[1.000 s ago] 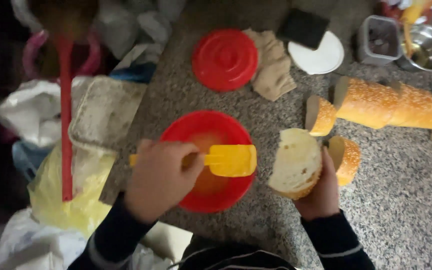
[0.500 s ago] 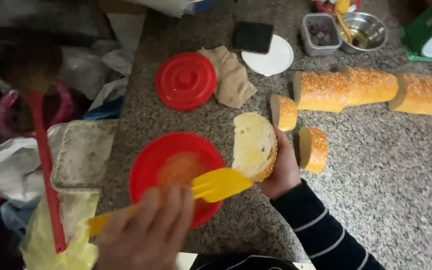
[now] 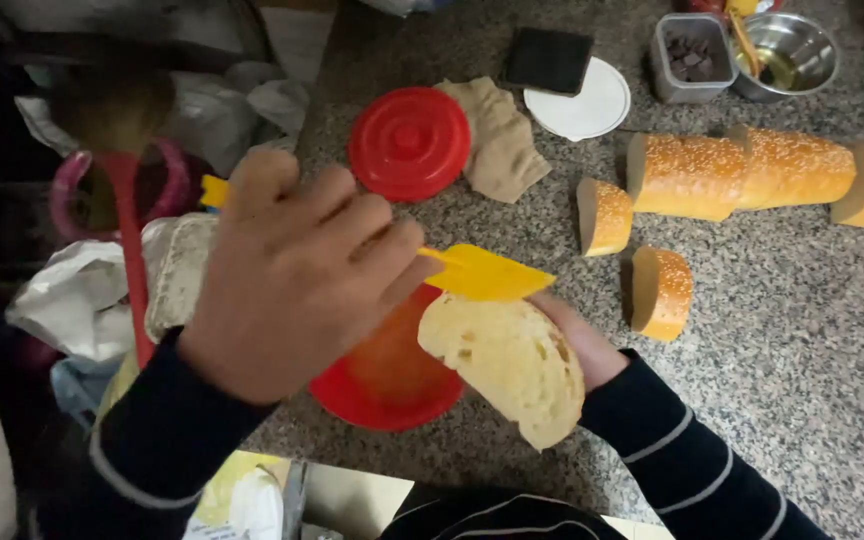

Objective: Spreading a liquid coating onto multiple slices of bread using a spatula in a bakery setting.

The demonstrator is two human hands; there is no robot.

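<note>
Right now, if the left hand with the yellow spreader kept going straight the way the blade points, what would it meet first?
Probably the bread slice in the right hand: the left hand points the yellow spreader right at its upper edge. Whether they already touch is unclear from this angle.

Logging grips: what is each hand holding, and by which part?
Left hand grips the yellow spatula by its handle; right hand holds the bread slice from underneath.
</note>
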